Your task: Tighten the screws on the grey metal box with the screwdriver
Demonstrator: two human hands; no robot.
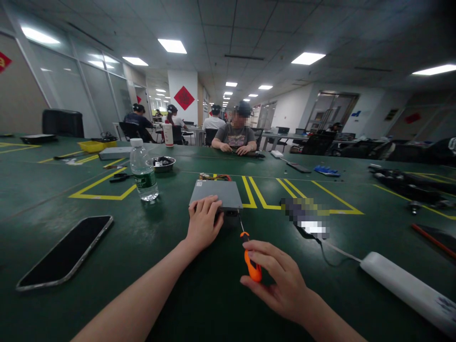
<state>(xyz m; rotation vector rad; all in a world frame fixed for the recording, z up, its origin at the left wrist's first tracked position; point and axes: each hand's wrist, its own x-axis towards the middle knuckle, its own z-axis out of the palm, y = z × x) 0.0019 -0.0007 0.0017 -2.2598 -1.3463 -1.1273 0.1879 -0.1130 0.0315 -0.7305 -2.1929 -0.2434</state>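
Head view shows the left hand (204, 225) lying open over the near edge of the box (225, 191), which sits on the worktop (199, 304), and the right hand (283, 280) gripping the screwdriver (253, 269), its tip at the box's near right corner. To work well, press the box steady, hold the shaft square to that face, and turn gently.

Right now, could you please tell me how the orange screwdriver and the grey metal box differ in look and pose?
The screwdriver is slim and mostly orange; the metal box is broad and grey. The screwdriver slants in the right hand; the box lies flat on the table, under the left hand. Each has a hand on it.
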